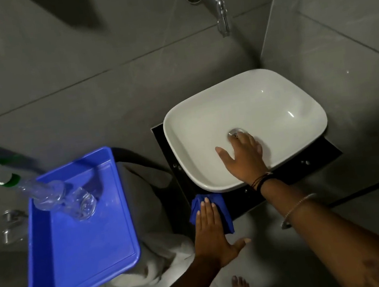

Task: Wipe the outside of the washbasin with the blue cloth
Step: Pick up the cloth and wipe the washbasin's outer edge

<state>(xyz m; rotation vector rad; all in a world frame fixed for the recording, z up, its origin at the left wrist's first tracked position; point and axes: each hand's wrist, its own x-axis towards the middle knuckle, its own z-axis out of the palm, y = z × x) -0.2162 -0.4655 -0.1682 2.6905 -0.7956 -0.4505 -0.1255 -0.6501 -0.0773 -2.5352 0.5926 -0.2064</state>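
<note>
A white rounded washbasin (247,110) sits on a black counter slab (314,161) in the corner of grey tiled walls. My left hand (213,233) lies flat, fingers together, pressing the blue cloth (221,206) against the front outer side below the basin's near-left rim. My right hand (243,157) rests palm down inside the bowl, fingers spread, fingertips at the chrome drain (236,133). It holds nothing.
A blue plastic tray (77,253) stands to the left with a clear spray bottle (51,196) lying in it, its white and green nozzle over the tray's edge. A chrome tap (216,4) juts from the wall above. White cloth (156,258) lies beside the tray. My bare foot (240,286) is below.
</note>
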